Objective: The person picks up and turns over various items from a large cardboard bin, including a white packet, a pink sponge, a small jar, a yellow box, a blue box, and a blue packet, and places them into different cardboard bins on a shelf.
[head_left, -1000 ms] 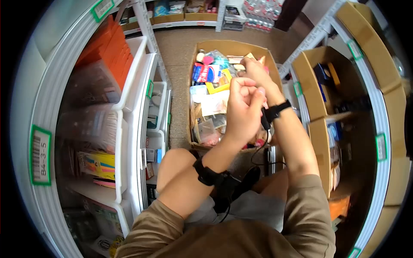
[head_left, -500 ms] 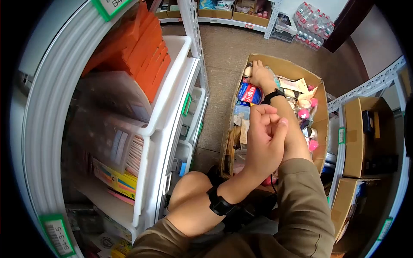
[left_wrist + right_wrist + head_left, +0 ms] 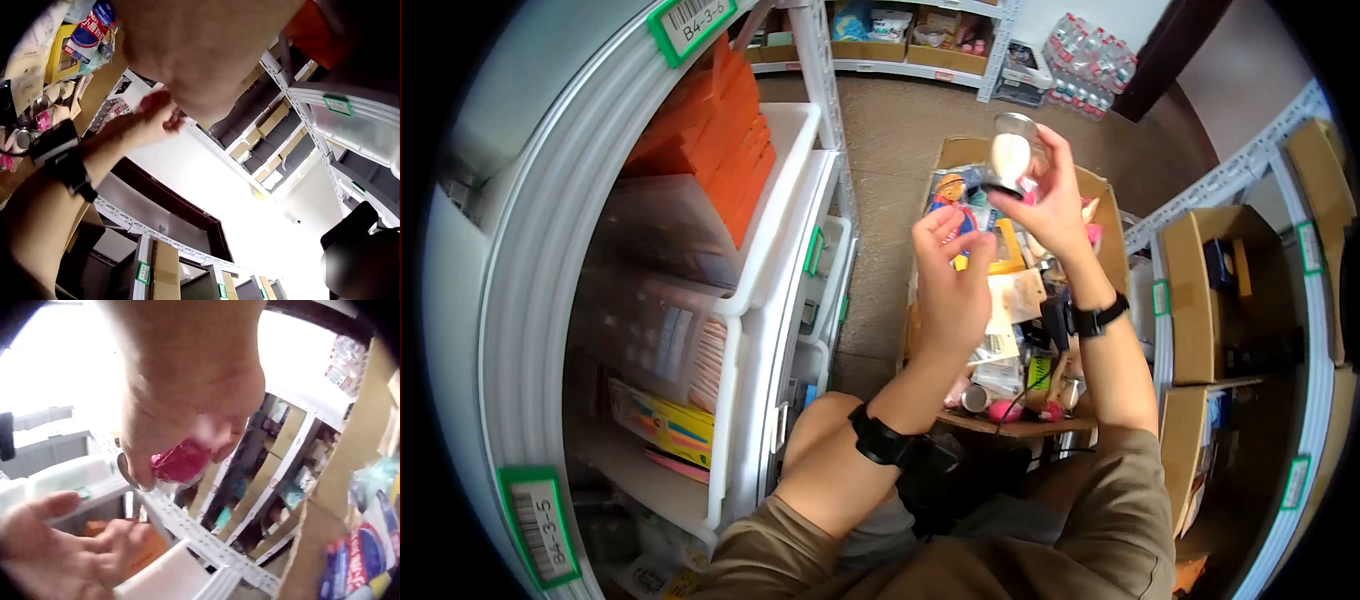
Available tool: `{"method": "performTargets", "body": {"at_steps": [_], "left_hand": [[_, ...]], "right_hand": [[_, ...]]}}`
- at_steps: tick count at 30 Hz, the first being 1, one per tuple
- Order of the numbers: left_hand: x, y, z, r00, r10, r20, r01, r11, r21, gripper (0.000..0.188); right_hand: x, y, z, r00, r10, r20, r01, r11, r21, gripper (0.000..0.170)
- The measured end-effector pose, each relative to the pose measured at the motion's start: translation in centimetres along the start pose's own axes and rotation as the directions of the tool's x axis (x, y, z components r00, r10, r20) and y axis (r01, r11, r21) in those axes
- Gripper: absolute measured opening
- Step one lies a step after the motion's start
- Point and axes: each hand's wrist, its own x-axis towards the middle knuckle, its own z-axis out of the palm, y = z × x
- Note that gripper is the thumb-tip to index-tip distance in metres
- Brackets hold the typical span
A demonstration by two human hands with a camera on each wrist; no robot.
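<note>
My right hand grips a clear cylindrical container with a cream egg-shaped piece inside and a dark end, raised over the far end of a cardboard box. From the right wrist, a bright pink piece in clear plastic shows beside the curled fingers. My left hand hovers over the box's near left part, fingers loosely bent and nothing between them; the right wrist view shows its palm turned up, apart from the container. Packets, a yellow-framed box and small cosmetics fill the cardboard box.
Shelving with white bins and orange folders stands close on the left. Open cardboard bins line the right shelf. Beyond the box are bundled water bottles and a back shelf. A thin cable runs from the right wrist strap.
My right hand reached from the box's right side to its far left corner, then rose with the clear container. My left hand stayed empty over the box, its fingers loosening. The head view shifted.
</note>
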Motion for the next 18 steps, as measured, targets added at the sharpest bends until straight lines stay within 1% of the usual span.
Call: {"method": "performTargets", "body": {"at_steps": [1, 2, 3, 4, 5, 6, 7, 9, 10, 11, 13, 14, 15, 16, 17, 18], "left_hand": [[-0.3, 0.3, -0.1, 0.995, -0.100, 0.026, 0.101, 0.994, -0.034, 0.041], [-1.0, 1.4, 0.0, 0.956, -0.246, 0.162, 0.263, 0.960, -0.099, 0.046], [-1.5, 1.8, 0.1, 0.904, -0.300, 0.305, 0.365, 0.913, -0.184, 0.046], [-2.1, 1.8, 0.3, 0.837, -0.297, 0.459, 0.433, 0.872, -0.227, 0.047], [-2.8, 1.6, 0.6, 0.749, -0.273, 0.604, 0.505, 0.825, -0.254, 0.049], [-4.0, 2.3, 1.4, 0.726, -0.221, 0.651, 0.503, 0.816, -0.283, 0.049], [-4.7, 1.8, 1.8, 0.715, -0.183, 0.675, 0.517, 0.788, -0.333, 0.046], [-6.2, 2.5, 3.1, 0.699, -0.163, 0.696, 0.569, 0.716, -0.404, 0.046], [-6.3, 1.7, 3.2, 0.632, -0.077, 0.771, 0.596, 0.684, -0.420, 0.047], [-6.3, 1.5, 3.3, 0.572, -0.083, 0.816, 0.645, 0.661, -0.384, 0.045], [-7.6, 2.2, 4.4, 0.653, -0.076, 0.753, 0.586, 0.681, -0.439, 0.041], [-8.1, 2.6, 4.8, 0.692, -0.082, 0.717, 0.544, 0.712, -0.444, 0.041], [-8.5, 2.9, 5.2, 0.730, -0.086, 0.678, 0.500, 0.744, -0.444, 0.040], [-8.9, 3.0, 5.6, 0.736, -0.057, 0.674, 0.472, 0.758, -0.451, 0.043], [-9.3, 2.8, 5.8, 0.743, -0.024, 0.669, 0.435, 0.777, -0.455, 0.038], [-9.6, 2.6, 5.9, 0.737, -0.028, 0.676, 0.435, 0.785, -0.441, 0.034]], "right_hand": [[-1.4, -3.5, 0.2, 0.999, -0.037, -0.005, 0.037, 0.981, 0.191, 0.097], [-2.8, -6.1, -0.3, 0.998, -0.062, -0.026, 0.065, 0.990, 0.127, 0.101], [-4.3, -8.0, -0.8, 0.995, -0.087, -0.045, 0.089, 0.994, 0.059, 0.105], [-5.9, -9.2, -1.3, 0.991, -0.127, -0.043, 0.129, 0.990, 0.051, 0.108], [-7.4, -10.3, -1.8, 0.985, -0.170, -0.041, 0.171, 0.984, 0.041, 0.110], [-8.7, -11.9, -1.9, 0.980, -0.195, -0.026, 0.195, 0.981, 0.001, 0.113], [-9.3, -12.9, -2.3, 0.942, -0.334, 0.028, 0.335, 0.939, -0.080, 0.111], [-11.5, -14.6, -3.1, 0.926, -0.377, -0.034, 0.366, 0.916, -0.164, 0.107], [-12.6, -15.2, -3.7, 0.908, -0.417, -0.034, 0.394, 0.881, -0.264, 0.104], [-13.7, -16.0, -3.8, 0.888, -0.455, -0.067, 0.407, 0.845, -0.345, 0.104], [-15.7, -16.7, -3.8, 0.831, -0.532, -0.163, 0.393, 0.769, -0.505, 0.105], [-16.7, -16.8, -3.8, 0.805, -0.547, -0.228, 0.360, 0.758, -0.544, 0.105], [-17.8, -16.9, -3.3, 0.779, -0.512, -0.362, 0.261, 0.789, -0.556, 0.100], [-18.6, -16.4, -3.3, 0.761, -0.505, -0.408, 0.235, 0.800, -0.551, 0.101], [-19.3, -15.7, -3.4, 0.739, -0.494, -0.458, 0.207, 0.814, -0.543, 0.101], [-19.8, -15.4, -3.6, 0.737, -0.515, -0.439, 0.194, 0.782, -0.592, 0.102]]}}
